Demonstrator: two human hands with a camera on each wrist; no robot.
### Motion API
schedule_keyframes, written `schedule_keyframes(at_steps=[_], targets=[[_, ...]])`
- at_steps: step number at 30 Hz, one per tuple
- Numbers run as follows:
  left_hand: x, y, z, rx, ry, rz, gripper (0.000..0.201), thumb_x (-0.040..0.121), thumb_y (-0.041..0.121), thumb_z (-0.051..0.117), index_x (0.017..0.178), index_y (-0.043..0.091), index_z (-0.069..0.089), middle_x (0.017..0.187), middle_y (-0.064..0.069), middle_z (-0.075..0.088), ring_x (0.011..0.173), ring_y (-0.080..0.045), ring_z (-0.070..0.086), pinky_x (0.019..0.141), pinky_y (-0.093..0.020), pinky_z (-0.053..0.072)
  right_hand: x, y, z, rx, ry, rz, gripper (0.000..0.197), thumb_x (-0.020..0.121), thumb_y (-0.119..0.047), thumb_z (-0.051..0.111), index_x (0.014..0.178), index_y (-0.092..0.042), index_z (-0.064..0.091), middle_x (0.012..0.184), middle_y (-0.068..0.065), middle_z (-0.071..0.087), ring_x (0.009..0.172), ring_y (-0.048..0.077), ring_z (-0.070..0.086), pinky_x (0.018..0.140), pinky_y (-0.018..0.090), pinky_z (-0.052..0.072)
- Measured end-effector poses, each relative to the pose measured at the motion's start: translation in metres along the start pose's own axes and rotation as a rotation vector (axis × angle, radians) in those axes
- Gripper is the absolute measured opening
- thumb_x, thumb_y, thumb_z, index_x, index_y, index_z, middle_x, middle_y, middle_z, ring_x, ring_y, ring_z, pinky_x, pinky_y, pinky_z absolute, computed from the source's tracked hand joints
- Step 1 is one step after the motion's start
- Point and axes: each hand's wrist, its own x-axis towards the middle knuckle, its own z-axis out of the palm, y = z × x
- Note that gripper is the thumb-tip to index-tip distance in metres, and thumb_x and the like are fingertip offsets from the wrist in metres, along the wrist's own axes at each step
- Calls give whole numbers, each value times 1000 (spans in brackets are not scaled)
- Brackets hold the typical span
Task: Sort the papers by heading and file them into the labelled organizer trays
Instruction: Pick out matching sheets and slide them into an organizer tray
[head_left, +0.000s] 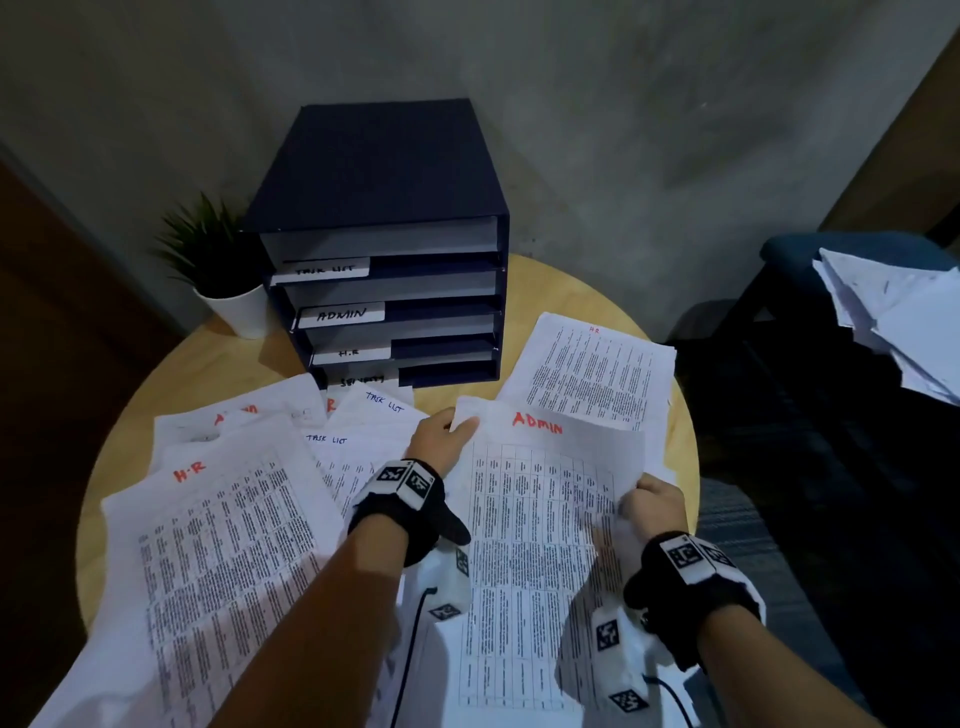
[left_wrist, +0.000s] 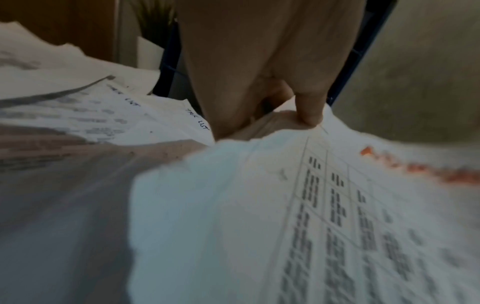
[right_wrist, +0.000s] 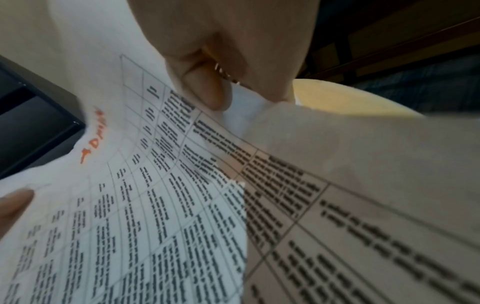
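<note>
From the head view, a dark organizer with four stacked trays labelled TASK LIST, ADMIN, H.R and one unreadable is seen on a round table; the tray contents cannot be made out. An ADMIN sheet is pinched at its top corner by the left hand and gripped at its right edge by the right hand. In the left wrist view, TASK LIST papers are seen lying beside. In the right wrist view, the thumb is pressed on the sheet.
</note>
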Motion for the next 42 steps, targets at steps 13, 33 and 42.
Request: schedule_keyframes(at_steps=[13,33,42], targets=[[-12,20,-61,-559,-1,24,47,98,22,47,141,6,38,147,-17,42,138,-31,37,117,-50,23,-4,-41,21,-233,-280,-57,31,84,-6,64,109,-2,47,119,8,53,112,20,46,104,40,34],[-57,27,-117,-305,-226,-99,64,89,41,57,144,14,37,145,-6,46,133,-26,44,114,-43,30,-26,-21,35,-378,-563,185,44,81,-18,71,116,-2,48,106,15,58,100,29,52,105,47,33],[-86,-47,-110,-238,-237,-294,80,75,30,78,142,8,39,144,-7,46,134,-22,42,117,-37,26,-30,-41,55,-459,-489,96,21,82,-16,71,81,-6,53,72,8,47,67,22,45,63,32,39]])
